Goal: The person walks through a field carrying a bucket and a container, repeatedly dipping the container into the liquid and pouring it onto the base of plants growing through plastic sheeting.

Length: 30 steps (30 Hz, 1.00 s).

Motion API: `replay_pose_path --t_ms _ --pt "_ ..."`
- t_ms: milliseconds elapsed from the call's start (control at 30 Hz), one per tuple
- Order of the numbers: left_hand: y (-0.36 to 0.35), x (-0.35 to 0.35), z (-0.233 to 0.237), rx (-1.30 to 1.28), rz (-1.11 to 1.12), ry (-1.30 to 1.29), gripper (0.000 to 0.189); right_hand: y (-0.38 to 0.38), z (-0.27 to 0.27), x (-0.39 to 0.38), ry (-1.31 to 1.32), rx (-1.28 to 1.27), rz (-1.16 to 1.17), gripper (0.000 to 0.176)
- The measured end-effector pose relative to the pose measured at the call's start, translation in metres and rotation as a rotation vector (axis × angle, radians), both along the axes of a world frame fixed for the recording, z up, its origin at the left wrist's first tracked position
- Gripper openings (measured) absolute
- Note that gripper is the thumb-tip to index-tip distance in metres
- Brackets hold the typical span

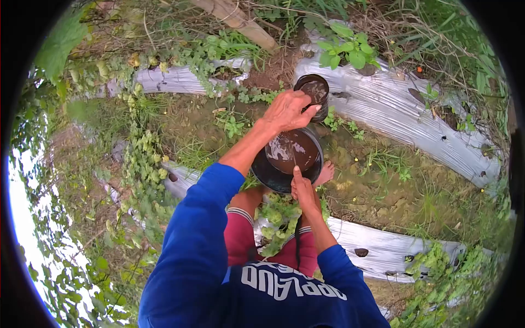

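My left hand (pixel 287 111) is closed at the near left side of a small dark can (pixel 320 111), its thumb pointing along the wall. Brown liquid stands inside the can, close to the far rim of a black bucket (pixel 272 183). Muddy brown water (pixel 284 156) with pale reflections fills part of the bucket. At the bucket's near right rim, my right hand (pixel 302 187) grips the edge, with the thumb over the inside and the other fingers mostly hidden below. A bare foot (pixel 326 173) shows just right of the bucket.
Silvery plastic mulch sheets (pixel 383 112) with planting holes cover the raised beds. A leafy green plant (pixel 350 48) grows from the far bed. A wooden pole (pixel 240 24) lies across the top. Leafy plants (pixel 276 216) stand between my legs, and weeds dot the soil path (pixel 372 180).
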<state>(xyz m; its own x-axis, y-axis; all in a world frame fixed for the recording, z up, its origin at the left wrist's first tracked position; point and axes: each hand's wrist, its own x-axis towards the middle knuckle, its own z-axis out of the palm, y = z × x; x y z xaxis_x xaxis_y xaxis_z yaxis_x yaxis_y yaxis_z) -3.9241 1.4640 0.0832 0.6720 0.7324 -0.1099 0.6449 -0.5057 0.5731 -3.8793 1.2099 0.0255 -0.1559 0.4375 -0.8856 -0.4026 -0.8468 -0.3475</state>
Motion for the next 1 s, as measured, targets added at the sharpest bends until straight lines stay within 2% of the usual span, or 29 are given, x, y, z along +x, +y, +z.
replay_pose_path --t_ms 133,233,333,400,433,467,567,600,667,700,800,833,933,1000 --pt "0.008 -0.091 0.017 0.011 0.109 0.047 0.037 0.006 0.01 -0.008 -0.041 0.012 -0.04 0.058" --pt "0.025 -0.161 0.017 -0.017 0.233 0.099 0.036 0.006 0.013 -0.026 -0.219 -0.04 -0.08 0.059" --pt "0.058 -0.225 -0.008 -0.059 0.316 0.216 0.035 0.013 0.02 -0.049 -0.306 -0.056 -0.097 0.059" --pt "0.09 -0.264 -0.035 -0.116 0.297 0.266 0.038 0.013 0.021 -0.065 -0.455 -0.064 -0.137 0.06" --pt "0.103 -0.278 -0.041 -0.169 0.283 0.336 0.039 0.009 0.019 -0.071 -0.588 -0.045 -0.081 0.06" --pt "0.119 -0.292 -0.046 -0.207 0.265 0.401 0.041 0.008 0.012 -0.072 -0.721 -0.011 -0.029 0.061" --pt "0.16 -0.325 -0.07 -0.194 0.254 0.421 0.046 0.011 0.012 -0.072 -0.893 -0.004 -0.045 0.059" --pt "0.176 -0.332 -0.078 -0.195 0.238 0.411 0.046 0.01 0.009 -0.071 -0.963 0.008 -0.046 0.063" --pt "0.2 -0.346 -0.091 -0.212 0.171 0.476 0.05 0.006 0.002 -0.068 -0.966 0.008 -0.142 0.062" --pt "0.21 -0.349 -0.092 -0.277 0.19 0.559 0.053 0.006 0.002 -0.064 -1.002 -0.004 -0.127 0.062" --pt "0.224 -0.363 -0.088 -0.318 0.236 0.558 0.055 0.009 0.005 -0.066 -1.078 0.002 -0.109 0.057" --pt "0.228 -0.369 -0.084 -0.34 0.191 0.562 0.058 0.011 0.007 -0.065 -1.084 0.018 -0.095 0.057" --pt "0.223 -0.384 -0.072 -0.279 0.182 0.567 0.059 0.015 0.011 -0.07 -1.066 0.004 -0.081 0.057" --pt "0.215 -0.4 -0.061 -0.223 0.167 0.539 0.054 0.01 0.01 -0.071 -1.089 0.111 -0.038 0.056"
